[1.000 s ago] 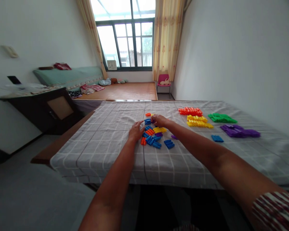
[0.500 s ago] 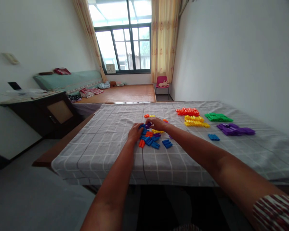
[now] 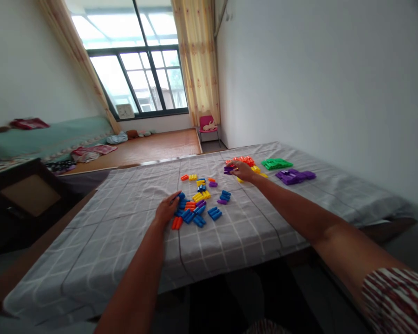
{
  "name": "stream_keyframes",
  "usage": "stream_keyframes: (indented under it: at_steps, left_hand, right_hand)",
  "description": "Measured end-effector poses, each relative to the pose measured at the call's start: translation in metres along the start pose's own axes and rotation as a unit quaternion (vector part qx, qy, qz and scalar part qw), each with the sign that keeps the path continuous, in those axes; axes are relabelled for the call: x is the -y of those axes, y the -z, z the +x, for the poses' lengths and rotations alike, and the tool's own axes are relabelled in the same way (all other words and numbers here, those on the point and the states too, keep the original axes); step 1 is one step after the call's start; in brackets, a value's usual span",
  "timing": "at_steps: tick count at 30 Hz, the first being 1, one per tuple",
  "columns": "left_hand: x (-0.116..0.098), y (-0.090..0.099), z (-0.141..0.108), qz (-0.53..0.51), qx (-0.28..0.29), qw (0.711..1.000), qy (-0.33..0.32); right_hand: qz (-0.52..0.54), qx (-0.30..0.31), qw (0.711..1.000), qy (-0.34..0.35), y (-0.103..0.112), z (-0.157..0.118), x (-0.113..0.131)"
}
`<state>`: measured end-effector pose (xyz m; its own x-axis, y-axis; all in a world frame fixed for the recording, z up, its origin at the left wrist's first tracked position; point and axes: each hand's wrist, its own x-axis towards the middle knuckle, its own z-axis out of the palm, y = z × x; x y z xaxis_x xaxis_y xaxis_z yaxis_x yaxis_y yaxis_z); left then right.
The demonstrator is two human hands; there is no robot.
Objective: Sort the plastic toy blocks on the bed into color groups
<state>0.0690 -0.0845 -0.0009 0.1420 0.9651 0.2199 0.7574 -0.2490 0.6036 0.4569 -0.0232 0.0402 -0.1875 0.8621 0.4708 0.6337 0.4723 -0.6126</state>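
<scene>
My right hand (image 3: 243,171) is closed on a purple plastic piece (image 3: 229,170), held in front of the orange stack (image 3: 245,161) and beside the yellow stack (image 3: 261,175). My left hand (image 3: 166,208) is at the left edge of a loose pile of ribbed plastic pieces, its fingers closed about a blue plastic piece (image 3: 181,196). In the pile lie orange pieces (image 3: 177,223), yellow pieces (image 3: 201,196) and more blue pieces (image 3: 199,221). Just right of the pile are separate blue pieces (image 3: 214,213) and a purple one (image 3: 222,202).
On the checked tablecloth (image 3: 125,250), a green stack (image 3: 277,163) and a purple stack (image 3: 295,176) lie at the far right, near the wall. A dark cabinet (image 3: 21,204) stands to the left. Beyond the table are a wooden platform (image 3: 149,146) and a pink chair (image 3: 208,124).
My right hand has left the pile and moved right toward the stacks with the purple piece. My left hand stays by the pile. The view has swung to the right.
</scene>
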Motion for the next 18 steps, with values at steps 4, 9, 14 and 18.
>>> stream_keyframes:
  at_steps: [4, 9, 14, 18]
  left_hand:
    - [0.005, 0.002, 0.004, -0.040, -0.071, 0.997, 0.011]
    - [0.012, 0.000, 0.011, -0.029, -0.091, 0.995, -0.021]
    - [0.014, 0.002, 0.014, 0.000, -0.104, 0.994, -0.018]
    - [0.013, 0.005, 0.012, 0.003, -0.102, 0.995, -0.004]
  right_hand:
    - [-0.039, -0.100, 0.990, -0.089, 0.081, -0.024, -0.060]
    - [-0.198, -0.203, 0.926, -0.250, 0.185, -0.062, -0.131]
    - [-0.294, -0.182, 0.840, -0.417, 0.229, -0.096, -0.171]
    - [-0.302, -0.132, 0.824, -0.461, 0.223, -0.102, -0.186]
